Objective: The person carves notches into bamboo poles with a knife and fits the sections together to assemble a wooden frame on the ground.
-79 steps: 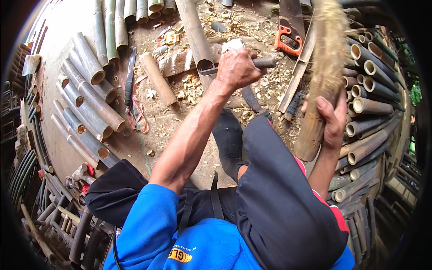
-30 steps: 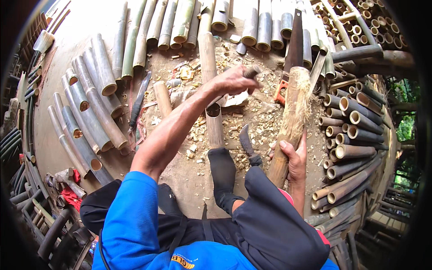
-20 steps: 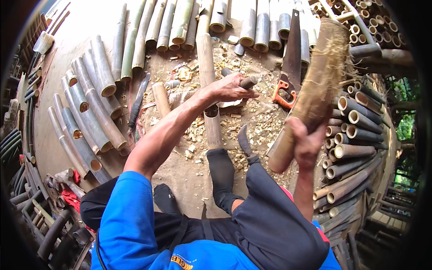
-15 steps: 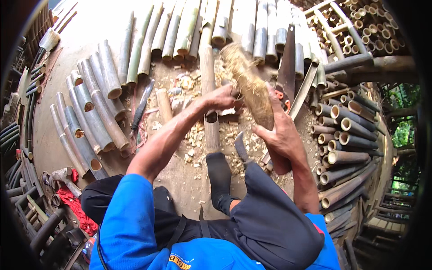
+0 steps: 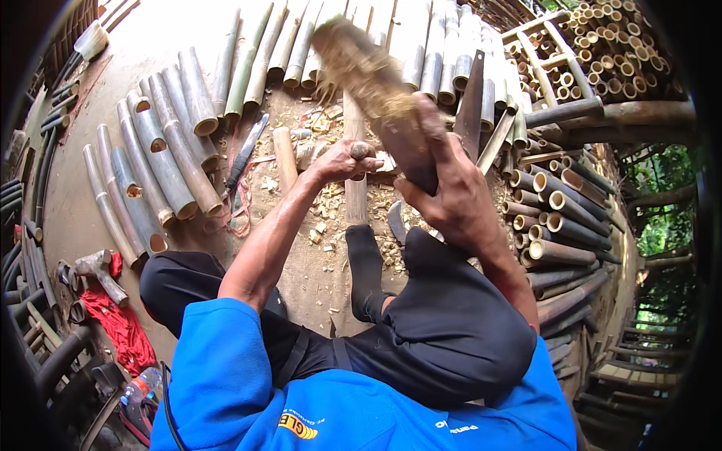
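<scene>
My right hand (image 5: 462,192) grips a heavy wooden mallet (image 5: 385,101) by its near part. Its far end is frayed into straw-like fibres and is raised, tilting up to the left. My left hand (image 5: 338,161) is closed in a fist around a short tool with a rounded butt end (image 5: 361,149) showing on top; its lower part is hidden, so I cannot tell its kind. Below that fist a bamboo length (image 5: 355,199) lies pointing away from me, its near end at my dark-socked foot (image 5: 364,259). A curved blade (image 5: 396,222) sits beside my knee.
Cut bamboo tubes, some with openings, lie at left (image 5: 158,154) and in a far row (image 5: 259,56). More are stacked at right (image 5: 571,218). A knife (image 5: 247,154), a handsaw (image 5: 471,105), wood chips (image 5: 323,214), a hammer-like tool (image 5: 101,274) and red cloth (image 5: 120,327) lie around.
The mallet has swung up and to the left in my right hand, its frayed end now farther away. My left fist has shifted slightly left. The whole view has tilted a little.
</scene>
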`<action>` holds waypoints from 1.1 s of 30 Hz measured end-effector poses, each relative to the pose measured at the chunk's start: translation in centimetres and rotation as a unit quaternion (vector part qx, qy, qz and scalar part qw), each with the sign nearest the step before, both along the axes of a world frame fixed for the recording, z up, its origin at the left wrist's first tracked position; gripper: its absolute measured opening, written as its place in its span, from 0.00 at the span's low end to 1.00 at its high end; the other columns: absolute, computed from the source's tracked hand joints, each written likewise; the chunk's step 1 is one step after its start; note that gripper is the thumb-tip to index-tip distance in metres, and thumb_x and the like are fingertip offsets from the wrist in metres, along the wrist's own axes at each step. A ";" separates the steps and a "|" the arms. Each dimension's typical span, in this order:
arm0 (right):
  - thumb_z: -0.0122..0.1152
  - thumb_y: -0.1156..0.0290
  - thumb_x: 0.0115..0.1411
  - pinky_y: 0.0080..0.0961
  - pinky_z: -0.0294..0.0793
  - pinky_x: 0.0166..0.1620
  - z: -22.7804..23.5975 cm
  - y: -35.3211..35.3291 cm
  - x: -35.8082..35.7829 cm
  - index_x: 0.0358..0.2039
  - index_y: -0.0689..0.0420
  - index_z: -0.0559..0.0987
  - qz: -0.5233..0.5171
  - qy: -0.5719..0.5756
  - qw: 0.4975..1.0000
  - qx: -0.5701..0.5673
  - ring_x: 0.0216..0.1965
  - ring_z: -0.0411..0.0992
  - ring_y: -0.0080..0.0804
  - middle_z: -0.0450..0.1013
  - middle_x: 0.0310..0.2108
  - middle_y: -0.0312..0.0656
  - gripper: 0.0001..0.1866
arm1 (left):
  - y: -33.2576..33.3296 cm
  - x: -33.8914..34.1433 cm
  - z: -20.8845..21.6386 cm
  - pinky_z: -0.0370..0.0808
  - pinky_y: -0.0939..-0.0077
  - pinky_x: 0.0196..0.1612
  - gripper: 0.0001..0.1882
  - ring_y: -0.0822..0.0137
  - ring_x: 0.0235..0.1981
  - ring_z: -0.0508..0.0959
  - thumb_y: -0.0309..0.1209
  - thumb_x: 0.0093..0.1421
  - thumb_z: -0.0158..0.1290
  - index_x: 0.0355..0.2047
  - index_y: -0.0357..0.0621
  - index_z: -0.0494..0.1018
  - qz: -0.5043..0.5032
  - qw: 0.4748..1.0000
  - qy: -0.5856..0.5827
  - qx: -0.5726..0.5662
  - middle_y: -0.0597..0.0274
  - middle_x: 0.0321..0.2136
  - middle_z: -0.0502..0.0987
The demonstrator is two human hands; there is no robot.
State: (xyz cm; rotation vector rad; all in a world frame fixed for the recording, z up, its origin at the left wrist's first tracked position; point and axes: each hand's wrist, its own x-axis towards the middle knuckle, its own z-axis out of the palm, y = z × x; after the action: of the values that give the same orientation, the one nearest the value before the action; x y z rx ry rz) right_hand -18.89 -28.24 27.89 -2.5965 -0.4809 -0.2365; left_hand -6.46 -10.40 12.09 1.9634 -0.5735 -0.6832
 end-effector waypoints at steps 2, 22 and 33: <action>0.69 0.70 0.53 0.52 0.79 0.35 -3.0 1.3 0.0 0.77 0.38 0.46 0.031 -0.080 0.994 0.071 0.35 0.77 0.58 0.68 0.41 0.59 0.57 | 0.5 0.0 -2.7 0.80 0.63 0.47 0.15 0.60 0.43 0.82 0.32 0.61 0.64 0.47 0.41 0.80 0.038 0.961 -0.260 -0.081 0.54 0.37 0.83; 0.66 0.74 0.58 0.42 0.74 0.59 -6.6 -2.0 -6.1 0.77 0.47 0.43 -0.178 -0.064 0.953 0.239 0.58 0.74 0.49 0.70 0.61 0.58 0.54 | -9.4 -5.5 -4.0 0.76 0.56 0.35 0.11 0.48 0.28 0.81 0.36 0.62 0.57 0.25 0.46 0.79 0.242 0.929 -0.243 -0.142 0.51 0.24 0.80; 0.67 0.79 0.56 0.33 0.69 0.61 -13.3 -0.6 -3.3 0.76 0.56 0.49 -0.104 0.187 0.939 0.269 0.58 0.71 0.41 0.67 0.62 0.55 0.52 | 12.8 -0.6 -8.1 0.66 0.72 0.12 0.10 0.71 0.10 0.70 0.30 0.58 0.59 0.23 0.41 0.72 0.688 0.686 0.101 -0.212 0.67 0.13 0.70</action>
State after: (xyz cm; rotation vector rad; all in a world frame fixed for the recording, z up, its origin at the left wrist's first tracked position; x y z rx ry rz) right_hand -22.15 -28.82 14.54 -2.0754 0.0049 0.0586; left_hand -7.07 2.44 3.97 1.2946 0.8429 0.2271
